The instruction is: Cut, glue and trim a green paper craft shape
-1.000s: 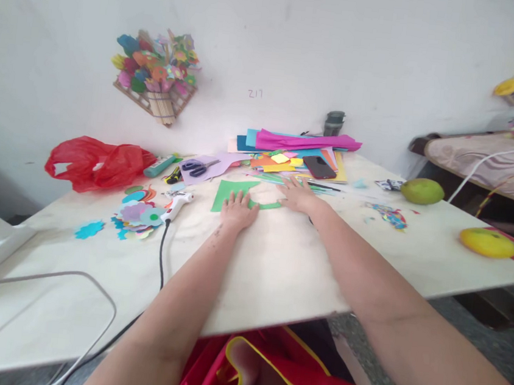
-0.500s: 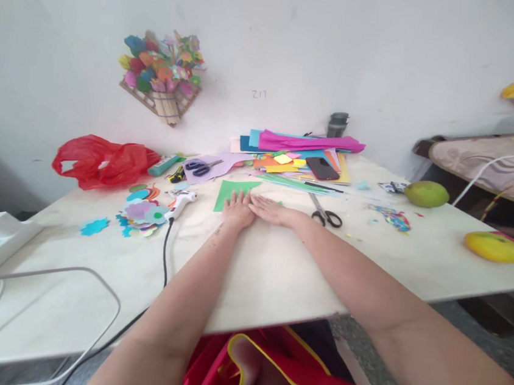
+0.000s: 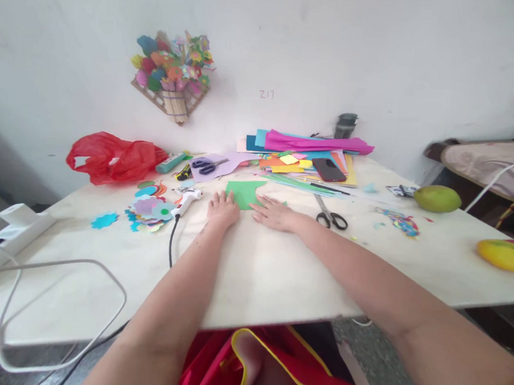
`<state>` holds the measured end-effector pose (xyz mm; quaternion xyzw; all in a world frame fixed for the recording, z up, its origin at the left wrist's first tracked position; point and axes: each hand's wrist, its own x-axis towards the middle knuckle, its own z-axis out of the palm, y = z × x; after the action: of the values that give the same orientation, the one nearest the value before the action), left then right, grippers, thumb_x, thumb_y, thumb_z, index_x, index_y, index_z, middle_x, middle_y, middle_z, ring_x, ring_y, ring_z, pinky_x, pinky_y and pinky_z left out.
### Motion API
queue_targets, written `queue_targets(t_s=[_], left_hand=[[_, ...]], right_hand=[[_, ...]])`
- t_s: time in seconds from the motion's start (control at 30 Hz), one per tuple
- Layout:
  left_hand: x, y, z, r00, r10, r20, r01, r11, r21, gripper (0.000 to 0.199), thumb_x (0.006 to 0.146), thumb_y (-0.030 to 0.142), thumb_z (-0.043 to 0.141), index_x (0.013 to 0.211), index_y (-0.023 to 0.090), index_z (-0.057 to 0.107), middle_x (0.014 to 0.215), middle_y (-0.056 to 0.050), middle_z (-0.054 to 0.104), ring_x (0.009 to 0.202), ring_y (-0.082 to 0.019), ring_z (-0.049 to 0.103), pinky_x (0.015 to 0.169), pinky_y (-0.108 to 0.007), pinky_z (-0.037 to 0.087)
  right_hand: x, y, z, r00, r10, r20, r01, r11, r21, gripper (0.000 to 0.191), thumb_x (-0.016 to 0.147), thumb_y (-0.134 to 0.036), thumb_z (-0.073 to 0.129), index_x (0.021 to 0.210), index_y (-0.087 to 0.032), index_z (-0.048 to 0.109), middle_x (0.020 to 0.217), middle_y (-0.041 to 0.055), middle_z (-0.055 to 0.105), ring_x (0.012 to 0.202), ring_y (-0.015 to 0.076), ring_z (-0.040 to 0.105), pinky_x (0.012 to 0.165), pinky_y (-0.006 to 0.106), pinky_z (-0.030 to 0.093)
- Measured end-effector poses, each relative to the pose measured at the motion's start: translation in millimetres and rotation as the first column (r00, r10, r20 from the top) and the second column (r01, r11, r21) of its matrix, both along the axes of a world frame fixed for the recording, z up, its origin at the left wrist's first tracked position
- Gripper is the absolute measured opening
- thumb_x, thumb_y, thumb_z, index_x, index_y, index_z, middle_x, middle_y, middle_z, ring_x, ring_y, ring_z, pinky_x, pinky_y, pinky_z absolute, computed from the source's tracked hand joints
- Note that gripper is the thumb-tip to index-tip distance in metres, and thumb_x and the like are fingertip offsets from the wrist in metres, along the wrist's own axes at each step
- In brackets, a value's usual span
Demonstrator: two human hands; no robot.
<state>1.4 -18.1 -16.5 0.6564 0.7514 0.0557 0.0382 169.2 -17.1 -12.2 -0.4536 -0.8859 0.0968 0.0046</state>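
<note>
Green sheet [image 3: 246, 193] lies flat on the white table [image 3: 266, 279], near the middle, in the head view. The left hand [image 3: 224, 211] is open, palm down, with its fingers a little bit apart. It is at the left side of the sheet and grips nothing. The right hand [image 3: 275, 213] is open and flat too, with its fingers spread. It covers some of the sheet on the right and does not pinch it. A little bit of green peeks out past this hand.

A white glue gun [image 3: 186, 201] is near the left hand, next to a pile of paper flowers [image 3: 149, 209]. Black-handled scissors [image 3: 324, 210] lie to the right of the right hand. Farther back, a dark phone [image 3: 329, 170] sits on lots of bright papers [image 3: 287, 166]. Two mangoes [image 3: 437, 199] are on the right side.
</note>
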Motion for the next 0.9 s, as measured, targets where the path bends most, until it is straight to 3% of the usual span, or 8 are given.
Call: queue_targets(t_s=[0.13,0.2,0.27,0.37,0.47,0.73,0.9], left_hand=[[-1.2,-2.2,1.0,0.994,0.036,-0.099,-0.018,0.985,0.172,0.056,0.087,0.025,0.024,0.142,0.017,0.027,0.150,-0.008,0.021,0.139,-0.026,0.011,0.112,-0.043,0.013],[2.9,-4.3,3.3,0.989,-0.006,-0.146,0.048,0.957,0.285,0.055,0.085,0.020,0.026,0.140,0.015,0.030,0.149,-0.008,0.024,0.139,-0.022,0.011,0.113,-0.040,0.009],[9.0,-6.6,4.9,0.982,-0.125,-0.143,0.166,0.931,0.326,0.054,0.087,0.020,0.023,0.140,0.014,0.031,0.148,-0.006,0.028,0.139,-0.018,0.013,0.113,-0.035,0.010],[19.1,-9.9,3.5,0.929,-0.356,-0.100,0.370,0.905,0.211,0.054,0.091,0.031,0.018,0.142,0.016,0.025,0.149,-0.003,0.026,0.138,-0.015,0.015,0.112,-0.031,0.016],[25.9,-12.2,0.5,0.888,-0.451,-0.091,0.455,0.890,0.026,0.054,0.092,0.036,0.016,0.143,0.019,0.023,0.150,-0.004,0.020,0.138,-0.018,0.014,0.111,-0.036,0.017],[30.4,-13.4,2.9,0.922,-0.383,-0.052,0.383,0.924,-0.014,0.056,0.091,0.039,0.015,0.143,0.020,0.022,0.151,-0.004,0.015,0.139,-0.019,0.009,0.112,-0.038,0.015],[32.8,-9.0,-1.2,0.942,-0.334,-0.023,0.334,0.943,-0.008,0.059,0.090,0.042,0.011,0.143,0.020,0.024,0.151,-0.001,0.014,0.139,-0.019,0.008,0.112,-0.040,0.013]], right_hand=[[0.4,-3.9,3.4,1.000,-0.003,0.005,0.003,1.000,-0.002,0.059,0.091,-0.050,0.024,0.144,-0.022,0.025,0.152,0.0040,0.007,0.139,0.0202,0.002,0.112,0.037,0.006],[-0.3,-4.7,3.4,1.000,0.000,0.015,0.000,1.000,0.008,0.060,0.091,-0.050,0.022,0.144,-0.020,0.025,0.152,0.0056,0.007,0.139,0.0211,0.003,0.112,0.037,0.006],[-0.9,-4.9,2.4,1.000,0.004,0.006,-0.004,1.000,0.021,0.061,0.091,-0.051,0.022,0.144,-0.019,0.026,0.152,0.0066,0.008,0.139,0.0226,0.005,0.112,0.038,0.007],[-1.6,-4.2,-0.3,1.000,0.015,-0.015,-0.014,0.999,0.047,0.061,0.091,-0.048,0.022,0.144,-0.017,0.024,0.152,0.0070,0.011,0.139,0.0220,0.007,0.112,0.038,0.008],[-1.6,-2.4,-3.7,0.999,0.016,-0.033,-0.013,0.998,0.060,0.063,0.091,-0.043,0.023,0.145,-0.012,0.017,0.152,0.0076,0.013,0.139,0.0193,0.008,0.112,0.036,0.008],[6.2,11.8,-13.7,0.999,0.008,-0.032,-0.006,0.999,0.042,0.064,0.090,-0.046,0.019,0.145,-0.011,0.019,0.151,0.0078,0.014,0.139,0.0193,0.008,0.112,0.037,0.009],[18.2,14.0,-11.9,0.989,-0.145,0.002,0.145,0.988,0.055,0.058,0.092,-0.041,0.013,0.145,-0.019,0.021,0.152,0.0013,0.014,0.139,0.0185,0.008,0.112,0.037,0.010]])
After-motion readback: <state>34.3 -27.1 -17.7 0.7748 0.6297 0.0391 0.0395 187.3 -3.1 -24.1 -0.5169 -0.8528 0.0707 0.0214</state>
